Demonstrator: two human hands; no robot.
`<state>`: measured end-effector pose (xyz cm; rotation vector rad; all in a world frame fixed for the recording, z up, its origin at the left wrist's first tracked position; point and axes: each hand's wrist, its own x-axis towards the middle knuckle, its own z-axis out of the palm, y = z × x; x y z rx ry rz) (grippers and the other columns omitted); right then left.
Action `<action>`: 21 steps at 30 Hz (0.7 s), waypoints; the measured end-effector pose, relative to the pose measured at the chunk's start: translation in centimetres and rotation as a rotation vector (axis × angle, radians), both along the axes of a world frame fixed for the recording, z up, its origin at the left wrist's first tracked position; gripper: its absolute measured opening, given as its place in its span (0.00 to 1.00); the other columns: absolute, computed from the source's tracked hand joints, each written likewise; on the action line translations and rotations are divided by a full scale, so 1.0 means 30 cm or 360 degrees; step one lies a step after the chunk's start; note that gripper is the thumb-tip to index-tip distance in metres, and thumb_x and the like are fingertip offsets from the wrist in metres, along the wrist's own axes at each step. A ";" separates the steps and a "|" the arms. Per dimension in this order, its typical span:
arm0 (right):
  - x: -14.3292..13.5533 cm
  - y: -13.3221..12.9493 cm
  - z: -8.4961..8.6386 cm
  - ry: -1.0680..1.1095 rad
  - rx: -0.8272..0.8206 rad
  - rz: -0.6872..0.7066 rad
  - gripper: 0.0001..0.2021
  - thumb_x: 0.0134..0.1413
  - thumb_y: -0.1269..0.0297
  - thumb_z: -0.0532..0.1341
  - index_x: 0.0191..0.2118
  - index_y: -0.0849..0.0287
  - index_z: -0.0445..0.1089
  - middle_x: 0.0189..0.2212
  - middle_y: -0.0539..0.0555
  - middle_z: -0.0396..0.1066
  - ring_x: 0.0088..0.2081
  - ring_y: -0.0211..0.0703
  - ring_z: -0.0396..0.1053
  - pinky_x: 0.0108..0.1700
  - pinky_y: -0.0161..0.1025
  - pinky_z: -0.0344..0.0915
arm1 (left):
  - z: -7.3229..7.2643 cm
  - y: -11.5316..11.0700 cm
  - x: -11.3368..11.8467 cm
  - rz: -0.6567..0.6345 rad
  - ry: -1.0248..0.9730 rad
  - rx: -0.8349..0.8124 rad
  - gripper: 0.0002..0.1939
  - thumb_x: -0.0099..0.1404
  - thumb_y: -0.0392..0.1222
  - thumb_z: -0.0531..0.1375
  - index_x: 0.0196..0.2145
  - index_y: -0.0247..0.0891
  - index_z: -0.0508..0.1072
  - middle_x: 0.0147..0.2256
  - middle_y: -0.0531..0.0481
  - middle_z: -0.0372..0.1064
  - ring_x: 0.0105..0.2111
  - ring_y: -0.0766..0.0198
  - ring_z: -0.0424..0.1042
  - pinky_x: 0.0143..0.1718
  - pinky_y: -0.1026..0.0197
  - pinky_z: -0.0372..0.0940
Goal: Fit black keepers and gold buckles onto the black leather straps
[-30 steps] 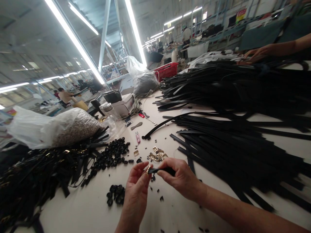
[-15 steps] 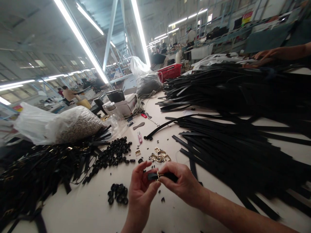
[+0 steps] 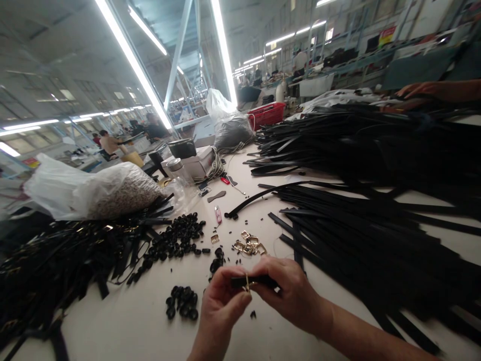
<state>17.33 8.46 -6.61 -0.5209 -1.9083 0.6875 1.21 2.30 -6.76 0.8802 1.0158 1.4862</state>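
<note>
Your left hand (image 3: 221,306) and right hand (image 3: 293,293) pinching a black strap (image 3: 255,281) threaded through a gold buckle (image 3: 247,285), held just above the table (image 3: 124,326), loose buckles (image 3: 248,244) near, beyond your fingers.

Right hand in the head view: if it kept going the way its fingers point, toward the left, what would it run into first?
The right hand, pinching the short black strap with its small gold metal buckle, points at the left hand. Their fingertips already seem to meet there, so it would meet that hand first.
</note>
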 end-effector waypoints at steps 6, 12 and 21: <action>0.011 -0.001 0.003 -0.0141 0.0095 0.0029 0.01 0.61 0.69 0.60 0.37 0.57 0.67 0.26 0.49 0.69 0.27 0.37 0.65 0.31 0.34 0.59 | -0.011 0.013 -0.030 -0.0136 0.0092 0.0066 0.05 0.59 0.38 0.68 0.31 0.38 0.75 0.35 0.48 0.67 0.36 0.63 0.66 0.38 0.64 0.64; 0.021 -0.001 0.010 -0.0260 0.0128 0.0040 0.02 0.62 0.67 0.59 0.38 0.57 0.68 0.25 0.50 0.67 0.27 0.39 0.64 0.31 0.35 0.58 | 0.012 0.013 -0.033 -0.0108 0.0203 0.0099 0.06 0.58 0.37 0.68 0.29 0.37 0.73 0.33 0.48 0.66 0.35 0.62 0.66 0.38 0.64 0.64; 0.027 0.007 0.030 -0.0268 0.0210 0.0065 0.04 0.63 0.65 0.59 0.38 0.58 0.69 0.26 0.51 0.69 0.26 0.38 0.64 0.29 0.35 0.56 | 0.019 0.008 -0.025 -0.0173 -0.0052 -0.0242 0.19 0.49 0.41 0.73 0.38 0.37 0.75 0.23 0.54 0.66 0.22 0.70 0.63 0.25 0.69 0.60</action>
